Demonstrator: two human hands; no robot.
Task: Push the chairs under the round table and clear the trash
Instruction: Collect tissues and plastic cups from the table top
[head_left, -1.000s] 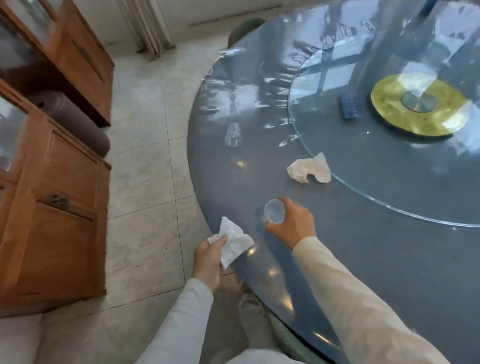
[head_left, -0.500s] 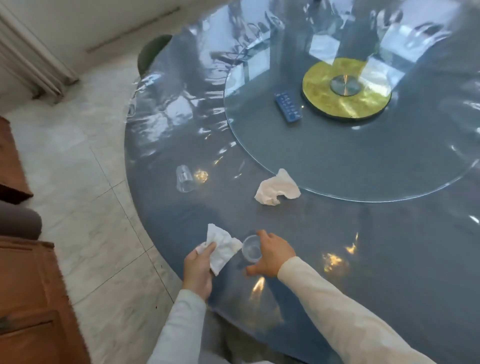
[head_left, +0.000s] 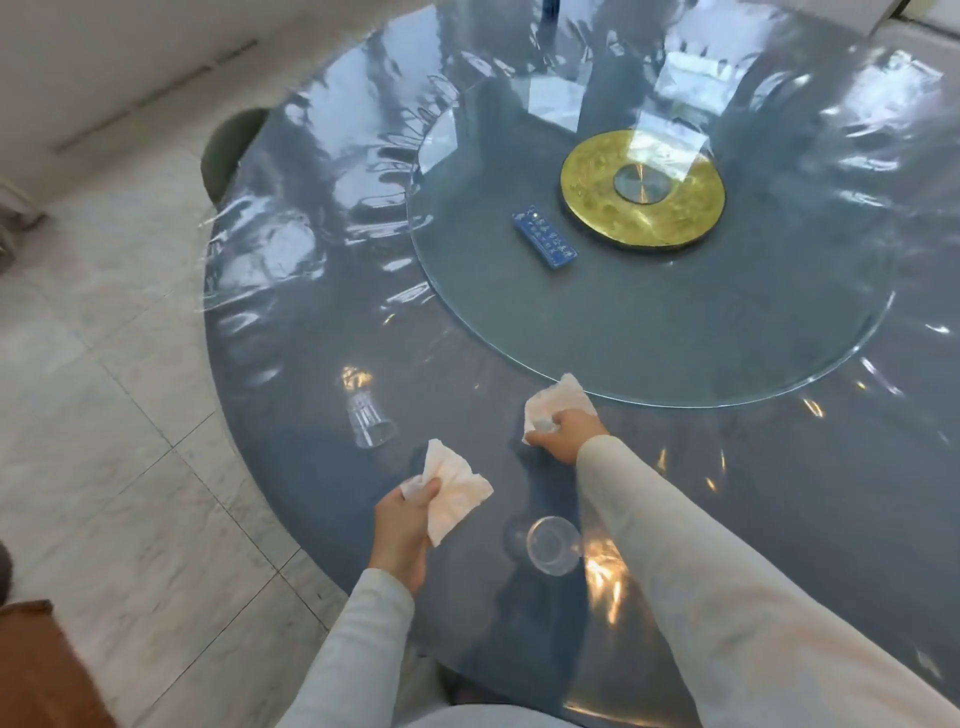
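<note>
My left hand (head_left: 402, 530) grips a crumpled white tissue (head_left: 454, 491) just above the near edge of the round blue table (head_left: 291, 405). My right hand (head_left: 566, 434) is closed on a second crumpled tissue (head_left: 556, 402), which lies beside the rim of the glass turntable (head_left: 675, 332). A clear plastic cup (head_left: 551, 544) stands upright on the table between my two forearms. Another clear cup (head_left: 368, 420) lies on its side to the left of my hands. A green chair back (head_left: 226, 150) shows at the table's far left edge.
A blue remote-like box (head_left: 544, 237) and a gold disc (head_left: 642, 189) sit on the turntable. Marble floor (head_left: 104, 415) spreads to the left. A brown wooden cabinet corner (head_left: 36, 670) is at the bottom left.
My right hand let go of the clear cup, which now stands on the table, and reached forward to take hold of the second tissue. The view swung right, towards the table centre.
</note>
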